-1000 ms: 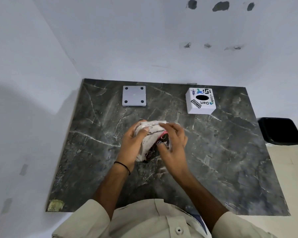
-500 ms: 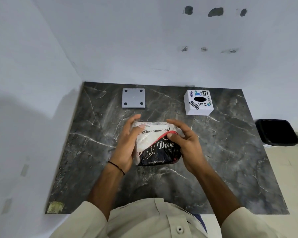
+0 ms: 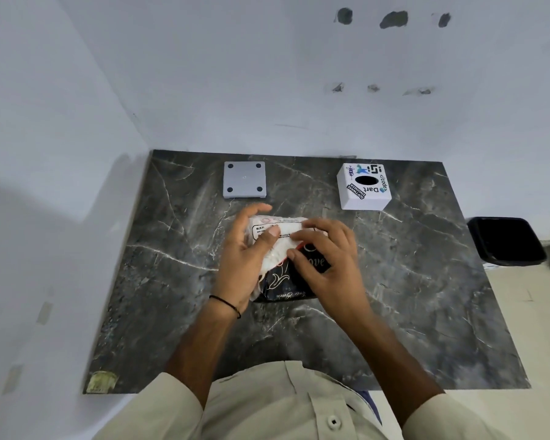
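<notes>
Both hands work the Dove packet (image 3: 283, 277) over the middle of the marble table (image 3: 410, 296).
The left hand (image 3: 245, 258) grips the packet's left end, thumb pressed on the white label. The right hand (image 3: 327, 265), at the right edge half a second ago, now lies across the front, fingers curled over the "D" and pinching the wrap.

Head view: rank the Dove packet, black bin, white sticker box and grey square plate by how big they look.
1. Dove packet, partly covered, nearest the camera.
2. black bin, nearly as large, so unsure against the packet.
3. white sticker box.
4. grey square plate.
</notes>
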